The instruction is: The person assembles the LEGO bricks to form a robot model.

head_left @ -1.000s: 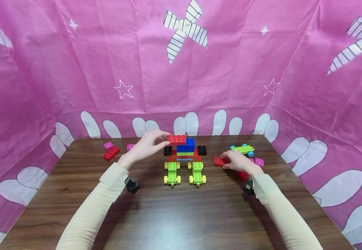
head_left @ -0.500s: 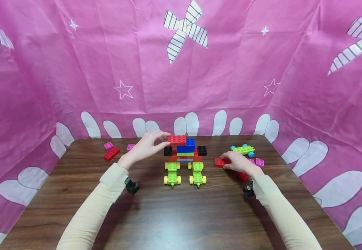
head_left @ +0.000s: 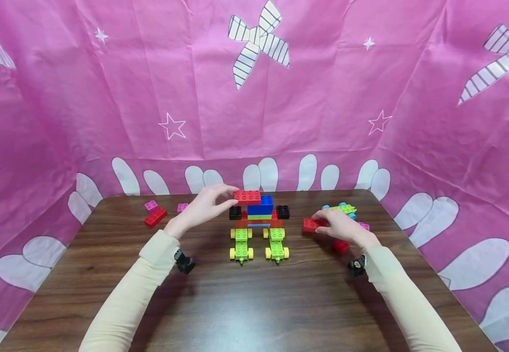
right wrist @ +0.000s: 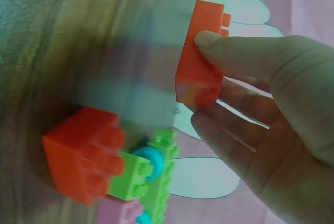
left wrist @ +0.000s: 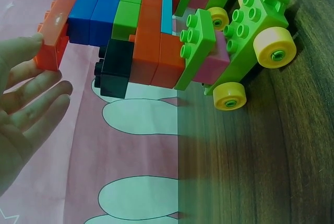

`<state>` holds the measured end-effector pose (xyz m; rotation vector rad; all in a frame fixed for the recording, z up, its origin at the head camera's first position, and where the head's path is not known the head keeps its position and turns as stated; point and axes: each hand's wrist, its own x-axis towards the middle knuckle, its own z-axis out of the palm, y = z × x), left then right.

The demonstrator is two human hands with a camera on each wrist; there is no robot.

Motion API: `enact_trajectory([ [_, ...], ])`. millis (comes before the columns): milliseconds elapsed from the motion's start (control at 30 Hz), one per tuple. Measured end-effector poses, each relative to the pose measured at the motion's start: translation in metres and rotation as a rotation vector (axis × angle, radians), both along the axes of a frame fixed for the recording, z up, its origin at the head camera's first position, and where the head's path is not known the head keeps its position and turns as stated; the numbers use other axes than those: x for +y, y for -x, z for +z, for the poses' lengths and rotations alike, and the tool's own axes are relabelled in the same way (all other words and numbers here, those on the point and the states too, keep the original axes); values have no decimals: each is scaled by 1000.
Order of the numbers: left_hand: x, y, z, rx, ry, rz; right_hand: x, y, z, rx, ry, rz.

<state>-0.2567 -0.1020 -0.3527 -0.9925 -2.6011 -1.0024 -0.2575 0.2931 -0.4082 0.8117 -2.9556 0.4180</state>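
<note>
My left hand point(head_left: 208, 205) pinches a red brick point(head_left: 247, 197) at the top of a brick build. In the left wrist view the thumb lies on that red brick point(left wrist: 56, 23), which joins the blue bricks point(left wrist: 94, 12). Below these come green bricks point(left wrist: 127, 12), a red layer point(left wrist: 156, 59) and a black brick point(left wrist: 116, 67) at the side. Two green wheeled bases point(head_left: 241, 244) with yellow wheels carry the build. Off to the right, my right hand point(head_left: 342, 226) grips another red brick point(head_left: 309, 226) between thumb and fingers; the right wrist view has it point(right wrist: 192, 70) raised off the table.
A loose red brick point(head_left: 341, 246) lies by my right wrist. Behind that hand are a green base point(head_left: 344, 209) with blue wheels and a pink brick point(head_left: 363, 226). On the left lie a red brick point(head_left: 155, 217) and pink bricks point(head_left: 151, 205) on the wooden table point(head_left: 237, 303).
My right hand has lifted the red brick a little, and its wrist has shifted slightly right. The left hand stays at the red brick on top of the build.
</note>
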Motion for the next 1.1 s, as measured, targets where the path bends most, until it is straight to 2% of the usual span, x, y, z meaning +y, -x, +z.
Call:
enact_trajectory([
  [433,-1,0,-2,16,-1,-5,-2,-12,35,163,-7,74],
  [867,0,2,-4,22,-5,-13,-14,-17,62,194,-23,85],
  [1100,-1,2,-4,24,-8,-13,-23,-19,75,247,-23,132],
])
